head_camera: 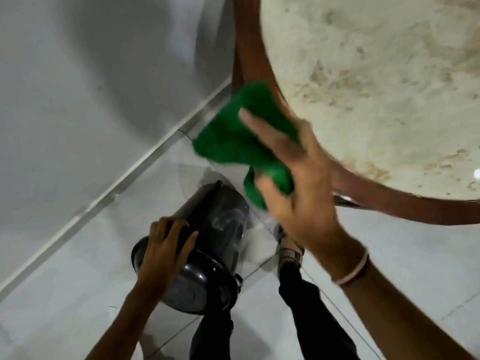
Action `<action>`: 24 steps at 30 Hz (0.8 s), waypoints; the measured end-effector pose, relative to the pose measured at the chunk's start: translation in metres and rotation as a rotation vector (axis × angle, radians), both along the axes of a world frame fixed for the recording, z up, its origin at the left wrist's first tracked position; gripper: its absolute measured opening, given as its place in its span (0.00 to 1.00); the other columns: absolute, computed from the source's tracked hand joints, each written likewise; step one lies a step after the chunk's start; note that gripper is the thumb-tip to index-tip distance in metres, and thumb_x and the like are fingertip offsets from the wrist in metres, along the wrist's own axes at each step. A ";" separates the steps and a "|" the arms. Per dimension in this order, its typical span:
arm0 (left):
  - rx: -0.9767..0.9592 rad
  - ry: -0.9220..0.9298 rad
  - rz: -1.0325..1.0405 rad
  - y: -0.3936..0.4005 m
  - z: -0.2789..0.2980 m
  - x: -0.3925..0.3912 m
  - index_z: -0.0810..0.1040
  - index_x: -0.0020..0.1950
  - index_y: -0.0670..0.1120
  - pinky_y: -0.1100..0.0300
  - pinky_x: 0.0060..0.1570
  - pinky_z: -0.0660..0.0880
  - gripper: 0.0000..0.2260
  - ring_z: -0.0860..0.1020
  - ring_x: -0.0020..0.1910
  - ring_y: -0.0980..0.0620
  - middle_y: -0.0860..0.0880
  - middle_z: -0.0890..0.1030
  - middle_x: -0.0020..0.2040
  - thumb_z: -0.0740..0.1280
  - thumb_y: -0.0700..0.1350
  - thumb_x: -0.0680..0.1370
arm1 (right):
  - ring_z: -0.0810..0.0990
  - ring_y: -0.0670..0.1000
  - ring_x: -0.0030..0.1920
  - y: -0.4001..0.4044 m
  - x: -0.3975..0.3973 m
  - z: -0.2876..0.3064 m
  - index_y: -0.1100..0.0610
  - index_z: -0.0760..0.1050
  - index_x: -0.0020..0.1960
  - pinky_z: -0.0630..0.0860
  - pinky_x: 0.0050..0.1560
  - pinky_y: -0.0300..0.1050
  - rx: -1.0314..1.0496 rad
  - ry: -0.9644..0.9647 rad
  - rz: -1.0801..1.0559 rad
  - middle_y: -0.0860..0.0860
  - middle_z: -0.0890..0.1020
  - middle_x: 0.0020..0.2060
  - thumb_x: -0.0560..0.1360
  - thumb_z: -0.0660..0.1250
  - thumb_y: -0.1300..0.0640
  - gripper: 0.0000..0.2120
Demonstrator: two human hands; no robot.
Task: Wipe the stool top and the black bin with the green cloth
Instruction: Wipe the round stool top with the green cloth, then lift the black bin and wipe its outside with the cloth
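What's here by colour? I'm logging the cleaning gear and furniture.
Green: 1, the green cloth in the right hand
Black: 1, the black bin under the left hand
Brown-rimmed, cream top: 1, the stool
Total: 3

The stool top (376,87) runs off the upper and right edges, so most of its round shape is cut away. Beside its rim the right hand (298,183) is motion-blurred and covers part of the green cloth (233,136). Below the stool, the left hand (166,245) hides part of the black bin (215,245), whose surface detail is unclear
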State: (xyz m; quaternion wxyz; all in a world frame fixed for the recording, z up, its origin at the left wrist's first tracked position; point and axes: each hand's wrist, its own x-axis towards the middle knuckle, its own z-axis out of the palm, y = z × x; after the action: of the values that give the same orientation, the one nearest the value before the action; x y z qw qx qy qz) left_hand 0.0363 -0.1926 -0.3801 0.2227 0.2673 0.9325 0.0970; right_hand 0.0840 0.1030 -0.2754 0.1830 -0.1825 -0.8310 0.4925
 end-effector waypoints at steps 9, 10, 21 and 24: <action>0.276 0.276 0.142 -0.070 -0.043 0.013 0.81 0.48 0.35 0.46 0.54 0.71 0.27 0.77 0.49 0.38 0.37 0.81 0.46 0.52 0.54 0.90 | 0.66 0.61 0.79 -0.199 0.046 -0.186 0.49 0.77 0.72 0.59 0.83 0.60 -0.269 -0.524 0.361 0.58 0.71 0.75 0.79 0.66 0.48 0.23; 0.307 0.283 0.132 -0.079 -0.051 0.011 0.80 0.47 0.35 0.49 0.56 0.70 0.27 0.77 0.49 0.38 0.37 0.81 0.46 0.53 0.53 0.89 | 0.66 0.64 0.79 -0.203 0.039 -0.211 0.51 0.78 0.71 0.58 0.83 0.61 -0.220 -0.541 0.295 0.60 0.71 0.76 0.78 0.65 0.46 0.23; 0.419 0.317 0.286 -0.084 -0.058 -0.010 0.84 0.47 0.33 0.54 0.58 0.70 0.20 0.78 0.51 0.38 0.35 0.82 0.45 0.58 0.44 0.86 | 0.61 0.48 0.83 -0.205 0.016 -0.212 0.47 0.81 0.66 0.51 0.86 0.44 -0.515 -0.390 0.240 0.50 0.71 0.80 0.73 0.71 0.52 0.21; 0.433 0.300 0.269 -0.103 -0.063 -0.004 0.84 0.47 0.34 0.48 0.56 0.71 0.20 0.75 0.53 0.43 0.36 0.81 0.45 0.57 0.45 0.87 | 0.53 0.50 0.86 -0.223 0.053 -0.210 0.47 0.76 0.72 0.46 0.86 0.49 -0.317 -0.276 0.392 0.51 0.66 0.82 0.78 0.68 0.52 0.22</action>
State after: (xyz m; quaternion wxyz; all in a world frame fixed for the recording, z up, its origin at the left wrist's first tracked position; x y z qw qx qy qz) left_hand 0.0322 -0.2957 -0.4435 0.0055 0.1939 0.9397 0.2818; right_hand 0.1373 -0.1197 -0.4851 -0.0612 -0.1100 -0.7803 0.6127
